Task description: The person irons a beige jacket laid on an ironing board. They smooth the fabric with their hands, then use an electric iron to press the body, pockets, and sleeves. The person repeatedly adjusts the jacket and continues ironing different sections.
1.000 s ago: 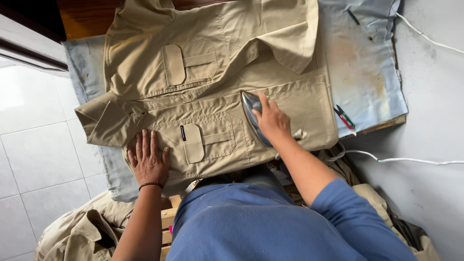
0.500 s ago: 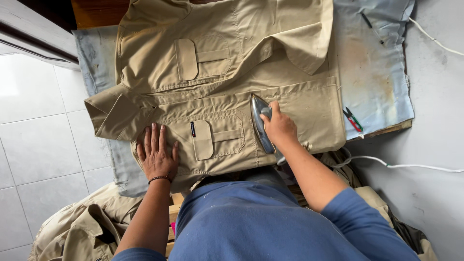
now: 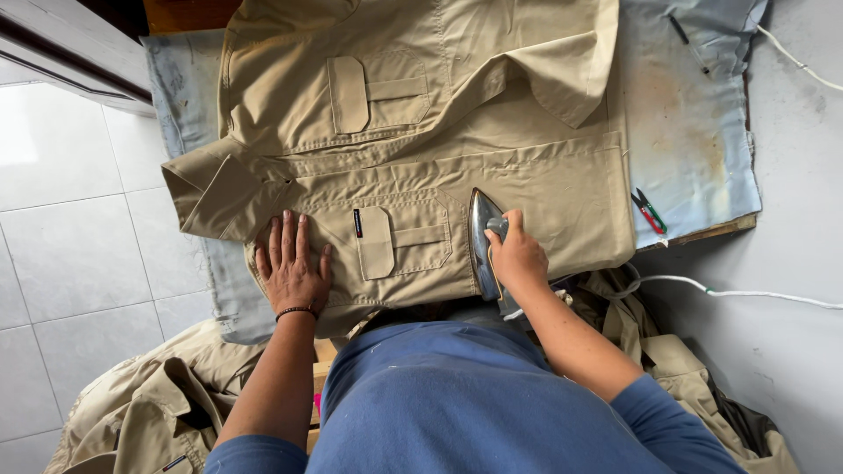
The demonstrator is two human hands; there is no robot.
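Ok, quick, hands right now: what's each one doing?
Left hand: open, flat on the khaki shirt, holding nothing.
Right hand: closed on the iron handle.

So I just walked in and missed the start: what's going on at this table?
A person in a blue top is ironing a tan shirt spread open on a padded, light blue cloth-covered board. The right hand grips the iron, which sits on the shirt front just beside a flap pocket. The left hand lies flat on the fabric near the collar. More tan garments are heaped at either side below.
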